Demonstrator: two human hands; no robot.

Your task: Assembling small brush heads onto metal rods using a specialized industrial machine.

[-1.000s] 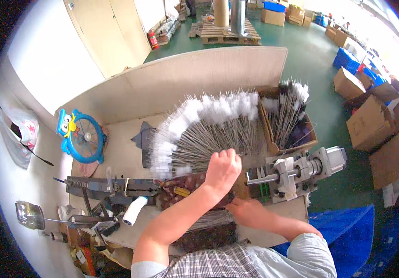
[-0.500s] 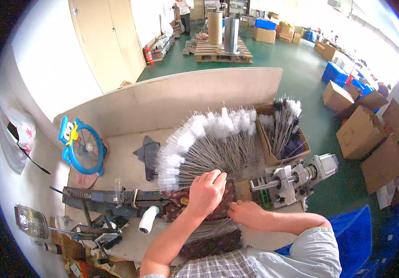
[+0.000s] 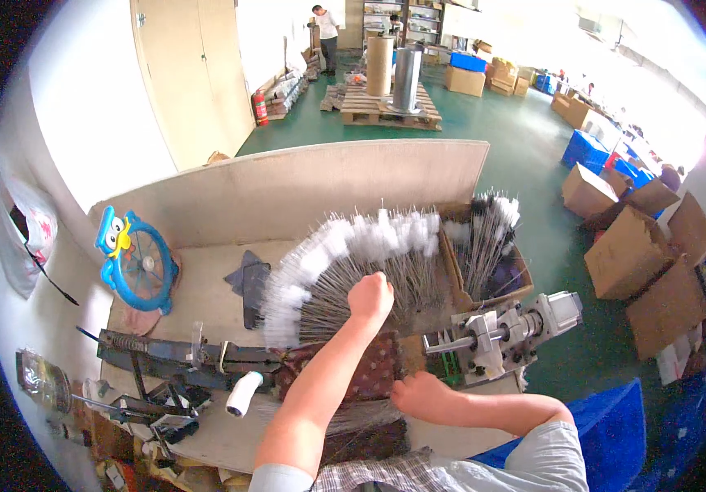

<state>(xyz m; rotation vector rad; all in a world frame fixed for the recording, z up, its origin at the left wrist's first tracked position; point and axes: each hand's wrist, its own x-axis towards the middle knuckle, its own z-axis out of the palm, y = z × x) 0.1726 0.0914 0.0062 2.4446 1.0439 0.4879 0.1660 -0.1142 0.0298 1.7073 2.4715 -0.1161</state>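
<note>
A wide fan of thin wire-stemmed brushes with white bristle heads [image 3: 369, 234] lies on the table in front of me. My left hand [image 3: 372, 297] is over the stems in the middle of that fan, its fingers curled closed; what they hold is hidden. Below it a dark red patterned cloth [image 3: 369, 373] covers the near edge of the table. At the cloth's right edge, by my lap, my right hand [image 3: 423, 395] has its fingers pressed together, and anything in them is too small to make out. Thin wires [image 3: 361, 416] lie across my lap below the cloth.
A small clamping machine [image 3: 492, 340] stands right of the cloth. Behind it a cardboard box [image 3: 472, 297] holds dark and white brushes. At left are a blue toy-shaped fan [image 3: 141, 266], a white cylinder [image 3: 244, 394] and a metal rail [image 3: 148, 348]. A board [image 3: 312, 180] closes the far side.
My left hand has moved forward, from the cloth's far edge onto the brush stems. The right hand stays near the cloth's right edge. The whole view has shifted slightly.
</note>
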